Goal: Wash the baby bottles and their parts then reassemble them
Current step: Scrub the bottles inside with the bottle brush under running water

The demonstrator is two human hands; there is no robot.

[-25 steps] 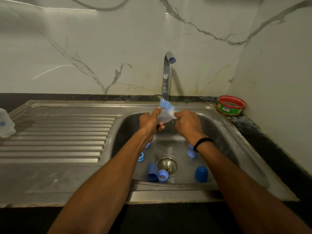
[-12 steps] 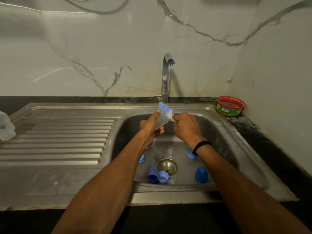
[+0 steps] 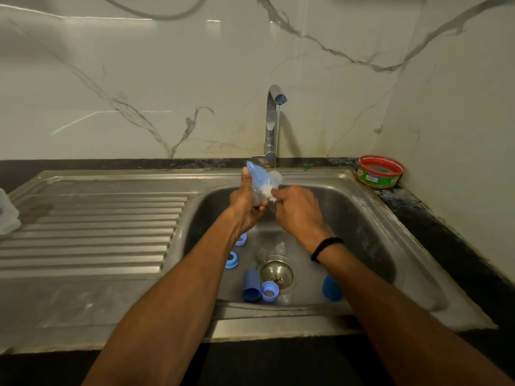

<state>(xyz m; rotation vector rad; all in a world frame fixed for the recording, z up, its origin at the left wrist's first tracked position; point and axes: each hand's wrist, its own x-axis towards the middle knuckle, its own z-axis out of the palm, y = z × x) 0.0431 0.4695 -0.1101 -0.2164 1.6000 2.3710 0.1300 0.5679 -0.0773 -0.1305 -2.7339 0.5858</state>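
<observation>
Over the sink basin [image 3: 362, 235], my left hand [image 3: 243, 206] grips a clear baby bottle [image 3: 260, 181] tilted upward, with something blue inside it. My right hand [image 3: 298, 210] pinches a white bristly brush end [image 3: 269, 195] at the bottle's lower opening; the handle is hidden in the fist. A thin stream runs from the faucet [image 3: 272, 121] just behind the bottle. On the basin floor lie several blue parts: two rings [image 3: 231, 260], a tall cap [image 3: 250, 285], a collar [image 3: 269, 292] and a round cap [image 3: 331, 288]. Two clear nipples [image 3: 280, 247] sit near the drain [image 3: 276, 271].
Another clear bottle [image 3: 8, 215] stands at the left edge of the ribbed drainboard [image 3: 97, 232]. A red and green tub [image 3: 380, 171] sits on the dark counter at the back right corner. Marble wall panels close in behind and on the right.
The bottle has tipped more upright in my left hand, and my right hand has shifted slightly at its opening. The parts in the basin lie where they were.
</observation>
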